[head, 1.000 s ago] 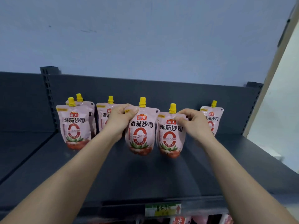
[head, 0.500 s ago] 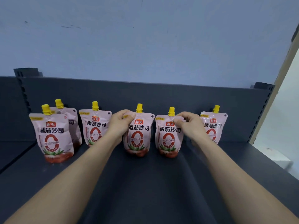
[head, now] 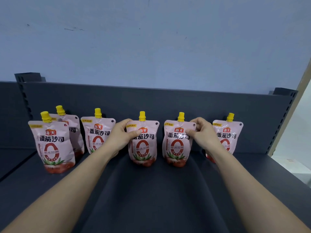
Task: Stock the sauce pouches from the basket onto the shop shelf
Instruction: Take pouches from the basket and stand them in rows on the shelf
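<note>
Now each hand pinches an upright pouch on the shelf (head: 151,190): left hand (head: 120,137) the centre pouch (head: 143,140), right hand (head: 201,133) its neighbour (head: 176,142).

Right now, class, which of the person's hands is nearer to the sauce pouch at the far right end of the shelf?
Right. The right hand grips the neighbouring pouch and overlaps the far-right pouch. The left hand holds the centre pouch, two places away.

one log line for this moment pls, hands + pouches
phase: placing | left hand: gripping centre pouch upright on shelf | right hand: gripping next pouch upright | six pouches on shelf
</note>
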Tool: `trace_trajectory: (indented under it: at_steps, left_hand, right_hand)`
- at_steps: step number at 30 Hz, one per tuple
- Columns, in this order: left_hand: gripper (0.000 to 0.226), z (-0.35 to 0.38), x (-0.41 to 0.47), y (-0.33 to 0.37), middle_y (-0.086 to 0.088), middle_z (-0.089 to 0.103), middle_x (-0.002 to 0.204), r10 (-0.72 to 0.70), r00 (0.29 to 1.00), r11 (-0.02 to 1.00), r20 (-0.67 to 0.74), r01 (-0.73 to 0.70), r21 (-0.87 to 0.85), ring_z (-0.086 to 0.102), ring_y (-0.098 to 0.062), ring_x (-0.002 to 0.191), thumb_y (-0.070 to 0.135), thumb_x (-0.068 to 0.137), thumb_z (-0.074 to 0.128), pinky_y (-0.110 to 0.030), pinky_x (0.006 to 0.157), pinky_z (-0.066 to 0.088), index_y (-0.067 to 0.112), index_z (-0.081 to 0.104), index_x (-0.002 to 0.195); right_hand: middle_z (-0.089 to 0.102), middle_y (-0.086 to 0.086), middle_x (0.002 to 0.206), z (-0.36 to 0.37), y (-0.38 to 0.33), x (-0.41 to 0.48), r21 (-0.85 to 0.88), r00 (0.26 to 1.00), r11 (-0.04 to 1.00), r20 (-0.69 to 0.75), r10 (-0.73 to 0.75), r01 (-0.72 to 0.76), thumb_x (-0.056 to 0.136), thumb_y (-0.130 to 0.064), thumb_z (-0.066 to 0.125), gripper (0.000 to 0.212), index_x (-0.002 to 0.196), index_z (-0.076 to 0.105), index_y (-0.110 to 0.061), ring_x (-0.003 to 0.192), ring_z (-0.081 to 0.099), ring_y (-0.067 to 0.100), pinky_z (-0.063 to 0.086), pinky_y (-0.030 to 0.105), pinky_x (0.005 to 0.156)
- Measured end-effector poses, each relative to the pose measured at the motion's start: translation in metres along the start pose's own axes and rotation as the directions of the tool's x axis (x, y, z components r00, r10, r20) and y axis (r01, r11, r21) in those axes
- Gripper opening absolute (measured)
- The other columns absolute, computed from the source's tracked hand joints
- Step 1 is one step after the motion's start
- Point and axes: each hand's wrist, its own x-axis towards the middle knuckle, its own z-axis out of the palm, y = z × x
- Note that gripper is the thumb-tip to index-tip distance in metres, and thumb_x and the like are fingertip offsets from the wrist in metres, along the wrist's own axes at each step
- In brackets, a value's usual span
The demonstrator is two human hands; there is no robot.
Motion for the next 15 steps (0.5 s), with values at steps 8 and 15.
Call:
trace_trajectory:
  at_steps: [8, 15]
  left_hand:
    - [0.019, 0.013, 0.011, 0.006, -0.005, 0.07, 0.086, -0.014, 0.996, 1.0, -0.093, 0.014, 0.007, 0.069, -0.021, 0.077, 0.001, 0.08, 0.071, -0.031, 0.064, 0.056, 0.018, 0.064, 0.081]
    - [0.019, 0.016, 0.015, 0.002, -0.002, 0.07, 0.088, 0.03, 0.996, 0.999, -0.082, -0.028, 0.023, 0.068, -0.018, 0.081, 0.002, 0.082, 0.069, -0.032, 0.07, 0.057, 0.019, 0.064, 0.085]
  right_hand:
    - [0.069, 0.005, 0.089, 0.008, 0.005, 0.002, 0.034, 0.995, 0.999, -0.095, -0.001, 0.005, 0.087, -0.003, 0.064, 0.017, 0.08, 0.058, -0.017, 0.084, 0.066, 0.019, 0.049, 0.025, 0.062]
    - [0.069, 0.003, 0.095, 0.011, 0.009, 0.004, 0.05, 0.994, 0.999, -0.107, 0.021, -0.016, 0.09, -0.006, 0.062, 0.011, 0.087, 0.058, -0.016, 0.09, 0.067, 0.018, 0.058, 0.038, 0.074]
